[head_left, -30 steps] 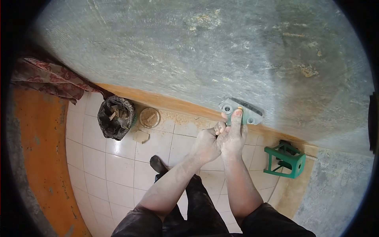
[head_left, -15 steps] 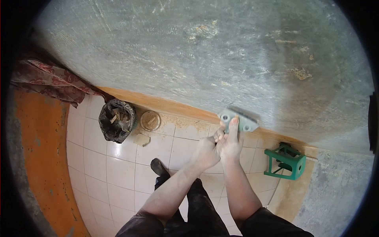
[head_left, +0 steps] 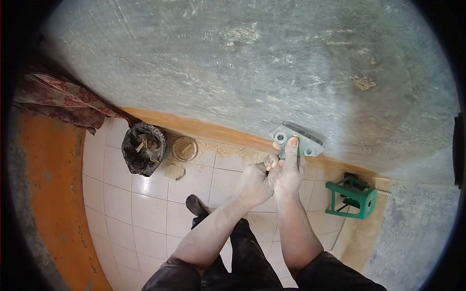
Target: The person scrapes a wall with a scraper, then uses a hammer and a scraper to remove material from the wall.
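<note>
A wide-headed scraper [head_left: 294, 139] with two round screws and a green handle is against or just off the lower part of the grey wall [head_left: 272, 68]. My right hand [head_left: 289, 177] grips its handle, the thumb stretched up along the head. My left hand [head_left: 256, 185] is closed around the lower end of the handle, right beside the right hand; most of that handle is hidden by the fingers. Both hands are coated in pale dust. Scratches and some yellowish bare patches [head_left: 363, 82] mark the wall.
On the tiled floor, left of me, stands a bin lined with a black bag [head_left: 144, 149], holding debris. Next to it are a round lid-like disc [head_left: 185, 148] and a broken piece [head_left: 174, 171]. A green stool [head_left: 357, 198] lies tipped at right. A patterned curtain [head_left: 63, 99] hangs at left.
Both hands and the scraper have shifted slightly to the right. The scraper head, blurred before, now shows sharply. My grip looks the same.
</note>
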`<state>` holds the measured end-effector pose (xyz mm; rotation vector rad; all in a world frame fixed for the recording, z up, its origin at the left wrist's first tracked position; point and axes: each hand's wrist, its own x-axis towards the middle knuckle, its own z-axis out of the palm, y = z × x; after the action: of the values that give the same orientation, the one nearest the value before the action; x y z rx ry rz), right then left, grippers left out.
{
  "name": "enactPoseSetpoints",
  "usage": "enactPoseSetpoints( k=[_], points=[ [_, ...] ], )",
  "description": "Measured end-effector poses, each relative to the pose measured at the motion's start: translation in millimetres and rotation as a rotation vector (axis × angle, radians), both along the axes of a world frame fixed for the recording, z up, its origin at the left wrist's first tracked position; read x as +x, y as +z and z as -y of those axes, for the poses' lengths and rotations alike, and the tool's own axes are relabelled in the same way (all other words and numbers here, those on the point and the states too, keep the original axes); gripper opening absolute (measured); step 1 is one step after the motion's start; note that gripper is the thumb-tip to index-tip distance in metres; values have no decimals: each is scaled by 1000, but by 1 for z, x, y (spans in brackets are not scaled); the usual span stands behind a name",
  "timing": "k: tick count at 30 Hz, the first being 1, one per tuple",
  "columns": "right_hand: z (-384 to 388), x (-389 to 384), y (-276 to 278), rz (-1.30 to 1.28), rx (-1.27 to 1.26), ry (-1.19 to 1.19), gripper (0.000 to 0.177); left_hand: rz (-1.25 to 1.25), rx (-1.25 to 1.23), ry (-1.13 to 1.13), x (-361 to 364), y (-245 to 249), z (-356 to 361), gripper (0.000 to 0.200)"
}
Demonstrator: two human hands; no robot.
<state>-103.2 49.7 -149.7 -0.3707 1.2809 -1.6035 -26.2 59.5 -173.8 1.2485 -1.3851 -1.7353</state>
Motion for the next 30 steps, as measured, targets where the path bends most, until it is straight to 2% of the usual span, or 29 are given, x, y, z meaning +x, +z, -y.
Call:
enactPoseSetpoints(
  k=[9,11,13,16,21,24,25,27,30],
  points=[
    [10,0,23,-56,-61,74,32,-144,-35,77,-4,12,9,37],
    [-1,0,14,-64,26,38,32,-79,-47,87,-9,-7,-10,37],
    [-3,2,12,-89,69,49,32,-47,-63,99,-7,-2,-4,37],
    [10,2,17,-56,-5,29,33,-50,-28,65,-3,2,0,34],
    [1,7,18,-45,46,-8,33,12,62,9,-1,2,-6,26],
    [11,6,26,-61,-26,36,33,-93,-68,88,-2,14,7,38],
    [12,6,28,-66,-56,58,34,-84,-25,64,-2,14,5,35],
    [6,4,25,-70,2,42,33,-63,53,19,1,15,5,28],
    [4,6,21,-66,34,6,33,-23,7,20,-3,5,-4,28]
  ],
)
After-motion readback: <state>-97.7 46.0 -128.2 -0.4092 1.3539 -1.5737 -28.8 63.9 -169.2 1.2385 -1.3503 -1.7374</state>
